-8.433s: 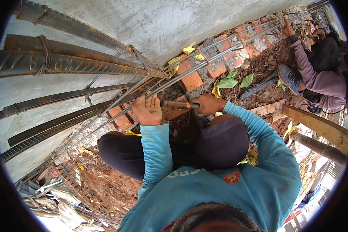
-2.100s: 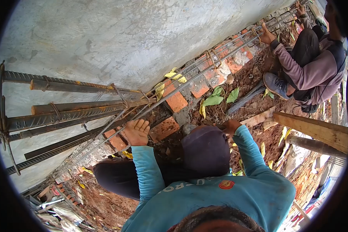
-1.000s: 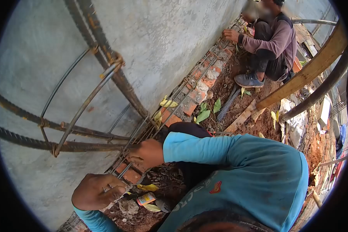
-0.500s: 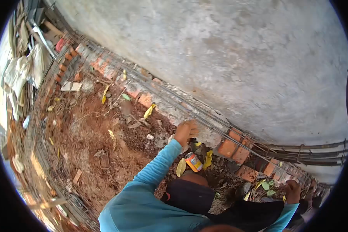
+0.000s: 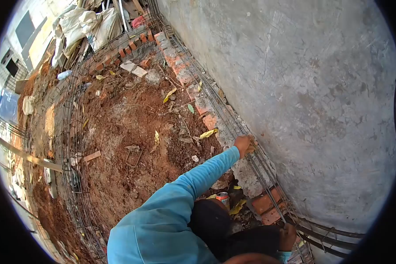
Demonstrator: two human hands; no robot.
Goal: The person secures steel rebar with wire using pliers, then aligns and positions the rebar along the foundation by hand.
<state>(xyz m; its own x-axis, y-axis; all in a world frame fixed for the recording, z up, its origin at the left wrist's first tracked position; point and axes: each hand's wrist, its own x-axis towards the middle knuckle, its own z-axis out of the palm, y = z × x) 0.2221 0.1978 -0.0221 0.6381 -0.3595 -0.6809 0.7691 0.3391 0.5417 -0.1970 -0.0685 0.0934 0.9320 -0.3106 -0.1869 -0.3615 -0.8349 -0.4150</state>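
My left hand [image 5: 245, 145], at the end of a blue sleeve, is closed around the long steel rebar [image 5: 222, 112] that runs along the foot of the wall. Lower down, my right hand [image 5: 287, 237] is curled beside the bars' near end; what its fingers hold is hidden. Under the rebar lies a broken brick-and-mortar footing [image 5: 250, 178], with orange bricks [image 5: 264, 203] near my right hand. An orange drink can [image 5: 223, 198] stands by my knee, partly covered by my dark trousers.
A grey plastered wall [image 5: 303, 101] rises on the right. Reddish soil [image 5: 119, 171] with yellow leaves lies on the left, bordered by a long rebar cage [image 5: 72, 145]. White sacks [image 5: 90, 24] are heaped at the far end. Bent bars [image 5: 328, 235] continue at lower right.
My view has swung toward the left. My left hand has gone from loosely open by the footing to closed on the rebar. My right hand has come in close to the bars.
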